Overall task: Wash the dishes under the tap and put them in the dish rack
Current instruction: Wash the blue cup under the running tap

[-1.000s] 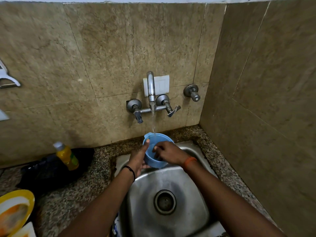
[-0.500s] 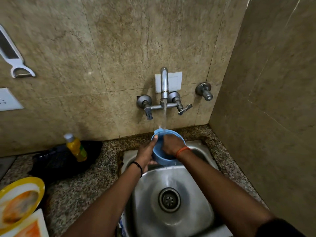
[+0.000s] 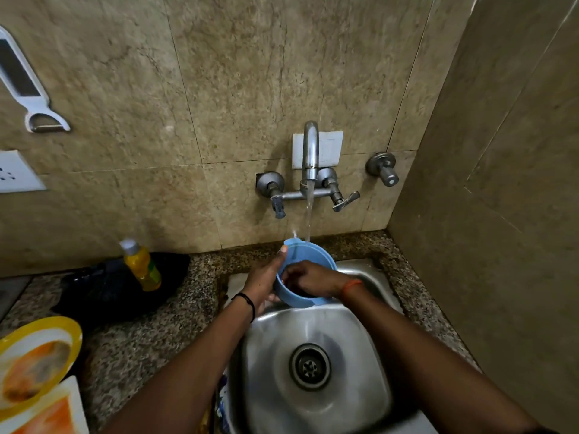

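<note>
Speckled granite surface (image 3: 150, 349) and beige wall tiles frame a steel sink (image 3: 360, 402), where a blue bowl (image 3: 300, 255) is held under the running tap (image 3: 310, 151).

The left hand (image 3: 263, 283) grips the bowl's outer wall, thumb on the rim; the right hand (image 3: 310, 278) reaches inside with fingers curled, though whether it holds anything cannot be told. Water strikes the far rim. A yellow bottle (image 3: 142, 266) stands to the left, its label unreadable, and a yellow-rimmed plate (image 3: 67, 332) lies nearer. A white peeler (image 3: 31, 89) hangs on the wall.
</note>
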Demonstrator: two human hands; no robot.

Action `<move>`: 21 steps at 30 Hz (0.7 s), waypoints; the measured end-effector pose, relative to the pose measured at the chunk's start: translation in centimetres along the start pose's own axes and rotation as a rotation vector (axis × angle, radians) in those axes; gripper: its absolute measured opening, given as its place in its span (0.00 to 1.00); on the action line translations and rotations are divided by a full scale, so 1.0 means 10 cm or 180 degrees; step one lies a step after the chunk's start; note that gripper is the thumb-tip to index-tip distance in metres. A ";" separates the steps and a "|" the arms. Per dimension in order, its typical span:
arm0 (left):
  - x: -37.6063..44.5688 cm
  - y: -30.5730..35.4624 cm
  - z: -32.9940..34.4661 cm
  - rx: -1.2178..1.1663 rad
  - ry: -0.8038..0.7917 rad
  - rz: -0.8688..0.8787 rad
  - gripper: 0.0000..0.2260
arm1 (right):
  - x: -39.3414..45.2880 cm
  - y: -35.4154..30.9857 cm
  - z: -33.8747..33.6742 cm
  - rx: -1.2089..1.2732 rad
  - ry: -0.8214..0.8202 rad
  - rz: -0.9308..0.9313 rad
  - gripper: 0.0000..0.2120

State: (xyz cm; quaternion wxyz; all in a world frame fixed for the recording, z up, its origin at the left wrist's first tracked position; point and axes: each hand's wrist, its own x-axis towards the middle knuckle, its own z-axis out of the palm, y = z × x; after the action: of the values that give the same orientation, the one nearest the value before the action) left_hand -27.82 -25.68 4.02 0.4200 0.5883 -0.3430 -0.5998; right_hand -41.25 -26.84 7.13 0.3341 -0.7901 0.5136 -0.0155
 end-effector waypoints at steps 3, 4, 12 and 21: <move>0.02 -0.01 -0.08 0.0016 -0.0124 -0.0168 0.22 | -0.09 0.14 -0.04 -0.0248 0.1108 -0.0153 0.13; 0.02 0.00 -0.09 -0.0044 -0.0200 -0.0283 0.23 | -0.11 0.16 -0.04 -0.0092 0.1814 -0.0180 0.12; -0.04 -0.02 0.05 0.0017 -0.0313 -0.0688 0.12 | -0.21 0.34 -0.22 0.0314 0.1524 0.0808 0.13; 0.11 0.01 0.18 0.0880 0.0402 0.0057 0.11 | -0.34 0.36 -0.16 -0.0241 0.1576 0.0927 0.14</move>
State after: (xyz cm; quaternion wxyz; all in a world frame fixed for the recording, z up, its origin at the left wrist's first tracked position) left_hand -29.56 -26.90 3.81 0.3611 0.6740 -0.4004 -0.5049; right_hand -46.32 -25.76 7.53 0.1676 -0.6921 0.6879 -0.1406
